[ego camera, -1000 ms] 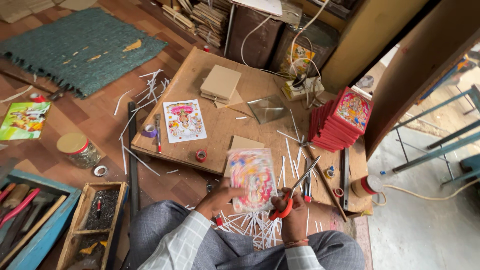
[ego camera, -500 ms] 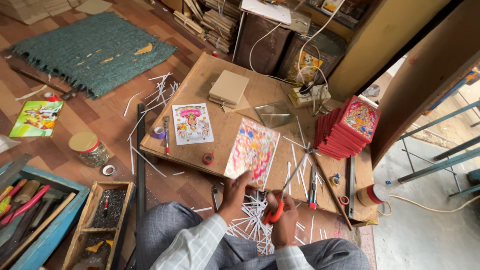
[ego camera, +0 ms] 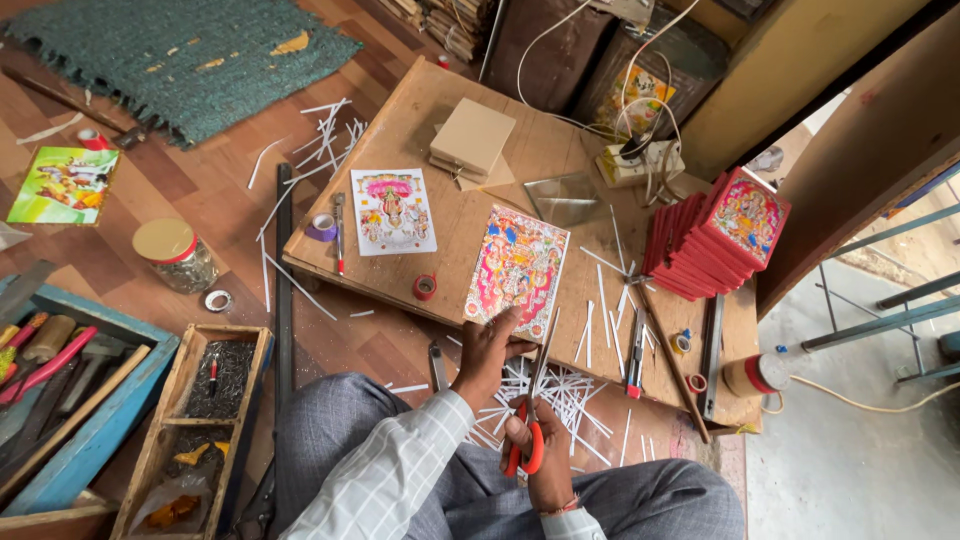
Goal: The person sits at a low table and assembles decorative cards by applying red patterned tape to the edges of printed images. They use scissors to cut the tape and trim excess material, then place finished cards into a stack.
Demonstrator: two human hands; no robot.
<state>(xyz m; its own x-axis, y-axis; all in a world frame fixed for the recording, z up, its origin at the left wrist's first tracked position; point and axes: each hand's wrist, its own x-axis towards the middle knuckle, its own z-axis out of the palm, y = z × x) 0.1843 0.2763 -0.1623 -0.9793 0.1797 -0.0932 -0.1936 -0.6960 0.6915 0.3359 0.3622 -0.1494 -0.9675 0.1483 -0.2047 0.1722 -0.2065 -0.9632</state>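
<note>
My left hand [ego camera: 487,352] pinches the near edge of a colourful printed picture [ego camera: 517,268] and holds it tilted over the low wooden board [ego camera: 520,150]. My right hand [ego camera: 545,455] grips red-handled scissors [ego camera: 530,420], whose blades point up along the picture's right edge. A heap of thin white paper strips [ego camera: 560,395] lies under both hands, by my knees in grey trousers.
On the board lie a second picture [ego camera: 392,210], a stack of tan cards [ego camera: 472,140], a glass pane [ego camera: 565,198], a pile of red-backed framed pictures [ego camera: 715,235], tape rolls and a cutter [ego camera: 637,355]. A jar [ego camera: 172,253] and wooden tool trays [ego camera: 205,420] stand at left.
The picture has been lifted from lying near my lap to a raised tilt over the board. My right hand has brought the scissors up alongside its right edge.
</note>
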